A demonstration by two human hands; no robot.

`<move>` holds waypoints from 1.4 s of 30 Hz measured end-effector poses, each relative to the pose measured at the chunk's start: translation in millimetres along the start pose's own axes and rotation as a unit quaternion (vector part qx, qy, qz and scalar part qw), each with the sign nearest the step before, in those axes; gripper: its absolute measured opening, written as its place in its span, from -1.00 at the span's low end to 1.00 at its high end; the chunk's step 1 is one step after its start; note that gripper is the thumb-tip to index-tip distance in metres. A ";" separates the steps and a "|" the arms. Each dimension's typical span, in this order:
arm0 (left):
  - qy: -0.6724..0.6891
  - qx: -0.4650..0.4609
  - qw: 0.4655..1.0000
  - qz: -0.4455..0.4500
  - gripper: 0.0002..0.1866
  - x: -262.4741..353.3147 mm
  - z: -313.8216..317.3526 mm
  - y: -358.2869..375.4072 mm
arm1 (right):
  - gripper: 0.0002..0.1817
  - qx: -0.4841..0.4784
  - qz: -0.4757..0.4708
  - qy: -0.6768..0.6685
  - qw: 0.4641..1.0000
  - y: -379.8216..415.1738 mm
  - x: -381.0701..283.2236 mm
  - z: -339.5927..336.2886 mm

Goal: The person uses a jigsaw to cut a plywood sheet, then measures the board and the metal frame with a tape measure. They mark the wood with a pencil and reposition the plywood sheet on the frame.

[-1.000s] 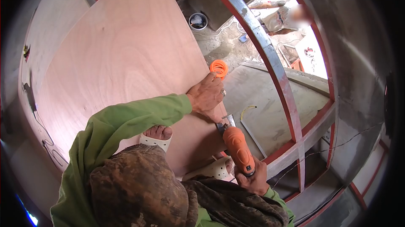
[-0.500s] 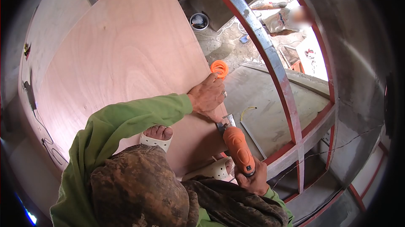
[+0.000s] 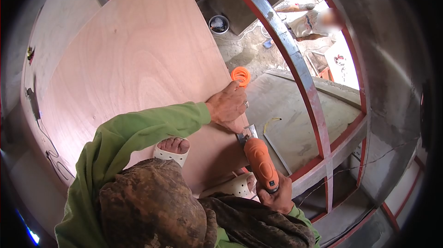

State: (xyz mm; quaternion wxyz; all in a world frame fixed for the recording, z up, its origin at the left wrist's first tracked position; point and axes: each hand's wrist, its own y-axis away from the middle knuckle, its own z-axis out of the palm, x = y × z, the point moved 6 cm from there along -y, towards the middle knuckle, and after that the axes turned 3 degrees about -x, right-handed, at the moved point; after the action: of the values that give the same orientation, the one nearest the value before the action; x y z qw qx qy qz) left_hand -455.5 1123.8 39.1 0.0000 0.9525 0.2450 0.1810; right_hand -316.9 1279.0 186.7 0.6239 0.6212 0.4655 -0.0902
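**Orange power tool [image 3: 262, 158] at the edge of a wooden panel [image 3: 134, 50]**

Right hand [image 3: 277, 195] closed around the tool's rear; left hand [image 3: 228, 106] loosely open, resting on the panel beside an orange coil [image 3: 237, 73], contact with it unclear; tool's tip hidden, shirt print on a distant person [image 3: 304, 23] illegible

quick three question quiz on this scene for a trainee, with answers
1. Which hand grips the orange, rounded power tool?
2. True or false: the left hand is at the edge of the broad, pinkish wooden panel.
3. The long fabric sleeve on the left arm is: a) blue b) green c) white

Key: 1. the right hand; 2. true; 3. b
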 end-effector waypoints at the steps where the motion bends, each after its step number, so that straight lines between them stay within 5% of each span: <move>1: 0.000 0.000 1.000 -0.001 -0.14 -0.5 0.0 0.0 | -0.52 -0.001 -0.001 0.000 1.000 -0.9 1.1 1.0; 34: 0.060 -0.015 0.998 0.019 -0.17 -4.6 -3.8 -0.5 | -0.60 0.007 -0.018 -0.017 1.000 -8.2 -13.3 1.8; 40: -0.033 0.022 0.998 -0.045 -0.25 -7.1 -5.0 5.1 | -0.66 0.026 0.048 -0.035 0.998 -6.7 -9.4 6.2; 42: -0.027 0.029 0.999 -0.006 -0.55 -9.5 11.7 1.5 | -0.66 0.022 0.021 0.001 1.000 -7.3 -10.2 3.6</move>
State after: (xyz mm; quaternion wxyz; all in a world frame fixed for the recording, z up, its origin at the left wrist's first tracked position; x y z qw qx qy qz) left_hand -458.5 1119.1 25.0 -0.0197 0.9551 0.2560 0.1477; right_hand -325.9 1269.6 188.1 0.6113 0.6444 0.4512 -0.0865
